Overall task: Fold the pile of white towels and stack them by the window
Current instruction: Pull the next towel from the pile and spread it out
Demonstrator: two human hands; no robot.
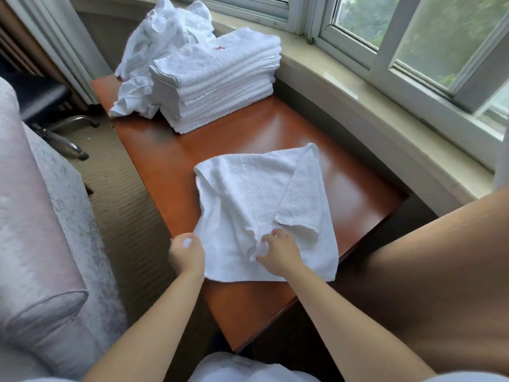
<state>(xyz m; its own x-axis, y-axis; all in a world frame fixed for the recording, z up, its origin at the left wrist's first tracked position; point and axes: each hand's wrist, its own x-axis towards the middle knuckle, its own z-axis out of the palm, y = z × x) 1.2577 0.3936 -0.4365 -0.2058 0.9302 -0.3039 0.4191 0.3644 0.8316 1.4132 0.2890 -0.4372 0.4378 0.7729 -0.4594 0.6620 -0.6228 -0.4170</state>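
A white towel (248, 199) lies partly spread on the brown table (344, 188), its right corner turned over onto itself. My left hand (186, 253) pinches the towel's near left corner at the table's edge. My right hand (278, 250) grips a bunched fold near the towel's front middle. A neat stack of folded white towels (217, 81) stands at the table's far end beside the window sill. Behind and left of the stack sits a crumpled pile of unfolded white towels (157, 45).
A pale sofa arm (41, 216) runs along the left. A black chair with chrome legs (52, 111) stands beyond it on the carpet. The window sill (371, 106) and window (413, 37) border the table's right side.
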